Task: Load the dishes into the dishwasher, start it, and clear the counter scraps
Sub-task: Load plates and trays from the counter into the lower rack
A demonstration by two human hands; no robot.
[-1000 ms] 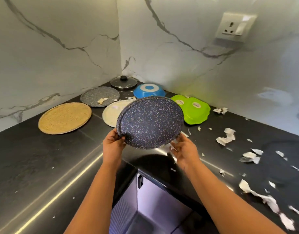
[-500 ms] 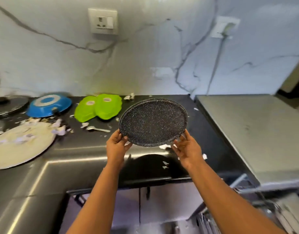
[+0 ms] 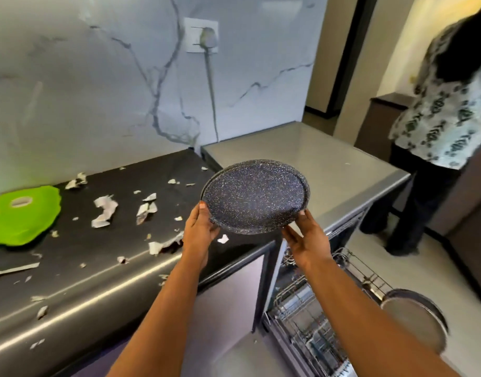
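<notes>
Black counter, strewn with paper scraps, is shown left of the fingers. A speckled plate is pinched at its near rim by the left hand and right hand; the dishwasher rack is seen below them. Held only by its edge, it could be tipped and dropped.

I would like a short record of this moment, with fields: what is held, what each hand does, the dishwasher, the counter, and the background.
held: speckled plate, tilted, in the air
left hand: grips the plate's left rim
right hand: grips the plate's right rim
dishwasher rack: pulled out; a grey round dish stands in it
counter: paper scraps lie scattered; green plate at the left
background: another person stands at the right
</notes>
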